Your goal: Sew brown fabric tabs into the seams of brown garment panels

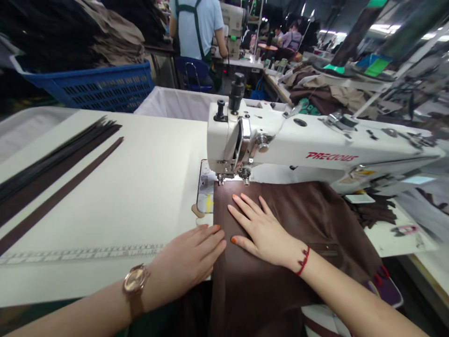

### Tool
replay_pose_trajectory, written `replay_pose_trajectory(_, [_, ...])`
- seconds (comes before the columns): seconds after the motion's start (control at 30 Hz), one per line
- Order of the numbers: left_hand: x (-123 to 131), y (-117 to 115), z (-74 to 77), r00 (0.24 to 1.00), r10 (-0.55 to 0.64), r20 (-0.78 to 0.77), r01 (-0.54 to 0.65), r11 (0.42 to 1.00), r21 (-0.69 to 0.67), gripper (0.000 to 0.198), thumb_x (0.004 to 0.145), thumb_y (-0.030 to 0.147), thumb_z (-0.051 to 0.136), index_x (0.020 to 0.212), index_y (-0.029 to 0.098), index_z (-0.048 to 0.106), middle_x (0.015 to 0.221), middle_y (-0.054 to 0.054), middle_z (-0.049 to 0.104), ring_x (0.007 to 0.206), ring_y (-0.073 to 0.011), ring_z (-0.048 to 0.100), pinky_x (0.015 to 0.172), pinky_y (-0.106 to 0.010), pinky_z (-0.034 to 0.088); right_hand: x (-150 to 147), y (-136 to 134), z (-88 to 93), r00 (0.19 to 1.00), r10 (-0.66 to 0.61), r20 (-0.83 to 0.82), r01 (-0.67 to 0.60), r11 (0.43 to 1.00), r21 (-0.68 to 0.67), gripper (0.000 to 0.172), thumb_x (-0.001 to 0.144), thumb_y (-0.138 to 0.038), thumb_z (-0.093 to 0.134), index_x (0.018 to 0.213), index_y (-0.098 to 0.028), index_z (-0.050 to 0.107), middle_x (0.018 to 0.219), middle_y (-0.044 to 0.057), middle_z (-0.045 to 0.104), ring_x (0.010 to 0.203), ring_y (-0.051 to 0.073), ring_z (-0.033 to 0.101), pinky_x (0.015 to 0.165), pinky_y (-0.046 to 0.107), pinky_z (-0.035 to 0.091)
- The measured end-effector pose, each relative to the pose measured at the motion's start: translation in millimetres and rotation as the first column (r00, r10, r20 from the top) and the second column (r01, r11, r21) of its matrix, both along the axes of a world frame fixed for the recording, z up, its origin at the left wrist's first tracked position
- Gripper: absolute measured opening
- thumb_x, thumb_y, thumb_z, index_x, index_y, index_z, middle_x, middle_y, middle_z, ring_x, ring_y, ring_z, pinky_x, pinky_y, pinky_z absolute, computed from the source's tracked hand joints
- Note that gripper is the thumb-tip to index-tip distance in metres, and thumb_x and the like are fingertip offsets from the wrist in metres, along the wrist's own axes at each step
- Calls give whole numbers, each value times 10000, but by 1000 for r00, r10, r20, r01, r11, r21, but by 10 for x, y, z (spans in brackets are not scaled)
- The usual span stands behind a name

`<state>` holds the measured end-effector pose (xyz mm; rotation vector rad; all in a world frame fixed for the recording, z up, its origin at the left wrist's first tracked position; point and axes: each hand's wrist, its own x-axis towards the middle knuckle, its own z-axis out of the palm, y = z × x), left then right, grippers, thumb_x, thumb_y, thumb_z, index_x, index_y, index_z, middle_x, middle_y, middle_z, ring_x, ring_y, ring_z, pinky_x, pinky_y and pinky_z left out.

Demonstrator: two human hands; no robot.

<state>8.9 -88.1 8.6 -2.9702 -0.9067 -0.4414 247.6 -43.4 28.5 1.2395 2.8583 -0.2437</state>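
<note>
A dark brown leather-like panel (266, 285) lies under the needle area of a white sewing machine (280, 140) marked PRECIOUS. The panel's left edge passes beneath the presser foot (220, 179). My right hand (264, 231) is spread flat on the panel, just in front of the foot, fingers apart. At the panel's left edge is my left hand (191, 257), its fingers together on top and its thumb hidden, seemingly gripping the edge. The metal needle plate (206, 189) shows left of the panel.
Dark brown and black strips (63, 161) lie on the white table (140, 182) at left, with a measuring tape (84, 254) near the front. Behind stands a blue basket (98, 86) heaped with cloth. Pink-handled snips (405, 230) lie at right. A person (198, 30) works beyond.
</note>
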Motion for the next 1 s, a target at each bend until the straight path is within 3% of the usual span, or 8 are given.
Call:
replay_pose_trajectory(0.1, [-46, -260, -42, 999, -21, 29, 20, 1000, 22, 363, 904, 92, 443, 1250, 104, 551, 1296, -142, 591, 1197, -276, 552, 952, -409, 532, 165, -239, 36, 1000, -14, 0, 14, 1000, -2, 692, 897, -532, 513, 1489, -248, 295, 1579, 91, 185, 1450, 297, 135, 1135, 594, 139])
replay_pose_trajectory(0.17, [-120, -314, -35, 990, -13, 137, 18, 999, -35, 367, 928, 86, 405, 1264, 131, 544, 1287, -125, 604, 1185, -226, 573, 961, -352, 532, 256, -342, 36, 999, -32, -10, 32, 999, 16, 677, 902, -534, 505, 1486, -255, 304, 1575, 92, 199, 1446, 295, 154, 1138, 583, 135])
replay_pose_trajectory(0.27, [-234, -306, 13, 940, 91, 328, -22, 977, -210, 328, 964, 158, 399, 1241, 198, 570, 1243, -67, 642, 1128, -153, 613, 979, -272, 514, 330, -396, 15, 999, -37, -24, 38, 998, 43, 670, 907, -546, 492, 1483, -254, 313, 1571, 96, 215, 1441, 289, 177, 1144, 565, 124])
replay_pose_trajectory(0.37, [-256, -346, 38, 903, 194, 383, -79, 952, -296, 298, 962, 202, 438, 1202, 240, 610, 1212, -33, 663, 1095, -149, 636, 963, -265, 525, 344, -393, -1, 999, -30, -27, 31, 998, 63, 674, 905, -565, 487, 1478, -252, 321, 1566, 91, 234, 1442, 281, 175, 1145, 559, 111])
replay_pose_trajectory(0.57, [-53, -574, -103, 929, 138, 342, -116, 990, -86, 328, 948, 142, 449, 1250, 166, 575, 1253, -104, 631, 1185, -182, 581, 996, -335, 515, 341, -404, -3, 999, -32, -27, 35, 995, 91, 664, 909, -574, 471, 1473, -253, 328, 1562, 88, 250, 1439, 273, 189, 1140, 564, 116])
replay_pose_trajectory(0.73, [5, -609, -197, 962, 82, 262, -102, 993, 64, 309, 937, 124, 472, 1226, 146, 580, 1229, -110, 646, 1180, -199, 584, 1009, -380, 510, 344, -410, -12, 999, -28, -24, 30, 995, 100, 654, 915, -576, 458, 1468, -248, 338, 1564, 93, 244, 1435, 273, 198, 1139, 564, 118])
replay_pose_trajectory(1.0, [-17, -726, -401, 991, 29, 131, -49, 987, 151, 357, 930, 77, 451, 1277, 95, 532, 1320, -134, 580, 1297, -253, 472, 1051, -419, 468, 340, -413, -9, 999, -30, -22, 32, 994, 106, 654, 916, -562, 468, 1472, -248, 327, 1569, 92, 229, 1441, 268, 177, 1137, 560, 134])
